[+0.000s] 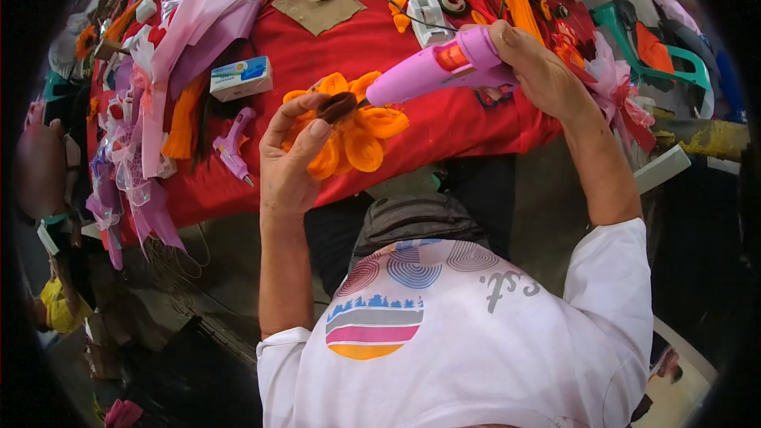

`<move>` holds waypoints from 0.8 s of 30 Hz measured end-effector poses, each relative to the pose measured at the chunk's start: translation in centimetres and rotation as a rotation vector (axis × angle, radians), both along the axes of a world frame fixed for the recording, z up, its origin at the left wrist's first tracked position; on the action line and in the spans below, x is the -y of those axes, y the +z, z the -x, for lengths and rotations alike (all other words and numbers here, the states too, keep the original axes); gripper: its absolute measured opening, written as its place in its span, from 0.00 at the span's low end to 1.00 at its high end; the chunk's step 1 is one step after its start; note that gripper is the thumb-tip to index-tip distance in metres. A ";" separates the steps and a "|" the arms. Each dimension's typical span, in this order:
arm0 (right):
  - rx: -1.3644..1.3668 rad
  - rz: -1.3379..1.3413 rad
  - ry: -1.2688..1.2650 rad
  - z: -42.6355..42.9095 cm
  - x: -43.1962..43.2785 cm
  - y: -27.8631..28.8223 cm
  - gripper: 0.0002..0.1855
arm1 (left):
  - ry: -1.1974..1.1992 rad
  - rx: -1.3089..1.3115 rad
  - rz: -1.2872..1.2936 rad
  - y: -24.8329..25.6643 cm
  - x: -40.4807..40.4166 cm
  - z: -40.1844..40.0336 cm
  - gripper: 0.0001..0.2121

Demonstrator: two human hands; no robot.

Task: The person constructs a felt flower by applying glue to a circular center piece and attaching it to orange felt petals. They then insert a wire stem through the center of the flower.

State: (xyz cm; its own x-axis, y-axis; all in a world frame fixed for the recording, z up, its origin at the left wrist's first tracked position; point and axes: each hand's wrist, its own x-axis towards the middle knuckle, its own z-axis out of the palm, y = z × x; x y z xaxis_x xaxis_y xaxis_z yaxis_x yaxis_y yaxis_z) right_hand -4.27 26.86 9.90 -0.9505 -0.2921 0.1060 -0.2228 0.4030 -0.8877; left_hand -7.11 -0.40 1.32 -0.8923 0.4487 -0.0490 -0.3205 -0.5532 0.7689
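My left hand (297,142) holds an orange pipe-cleaner flower (362,145) by its dark brown centre (337,108), between thumb and fingers. In my right hand (529,62) is a pink-purple hot glue gun (443,68) with an orange part in its side. The gun points left, its tip close to the brown centre; whether they touch I cannot tell. A second, smaller purple glue gun (233,145) lies on the red cloth (297,59) left of my left hand.
A tape dispenser box (241,78) lies at the left near wrapped bouquets (140,101) and orange pipe cleaners (184,122). Farther back are brown paper (318,3), a white tape dispenser (428,21) and a roll of tape (453,2). A green chair (684,65) stands at the right. People are at the far left.
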 end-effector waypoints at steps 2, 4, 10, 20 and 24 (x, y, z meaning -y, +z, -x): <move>-0.017 0.019 0.005 -0.1 0.1 0.1 0.29 | 0.007 -0.004 0.008 -0.4 0.2 0.1 0.15; -0.029 0.026 -0.011 -0.1 -0.2 0.3 0.29 | 0.016 -0.006 0.019 -0.5 0.4 0.2 0.15; 0.080 0.057 0.188 0.2 -1.1 0.7 0.23 | 0.011 -0.065 0.019 -0.3 0.6 0.3 0.15; 0.141 0.201 -0.067 -0.6 0.3 0.0 0.28 | -0.036 -0.099 -0.020 -0.9 1.2 0.6 0.16; 0.085 0.071 0.001 -0.3 -0.7 -0.3 0.32 | -0.066 -0.141 0.024 -0.8 1.4 0.8 0.17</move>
State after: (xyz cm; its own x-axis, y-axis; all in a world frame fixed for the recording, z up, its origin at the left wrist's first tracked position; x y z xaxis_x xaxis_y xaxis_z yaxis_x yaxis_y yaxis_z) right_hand -4.02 27.55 9.60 -0.9565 -0.2880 0.0460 -0.1464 0.3378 -0.9297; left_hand -7.90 -1.85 0.50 -0.8599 0.5066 0.0630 -0.2435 -0.5155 0.8216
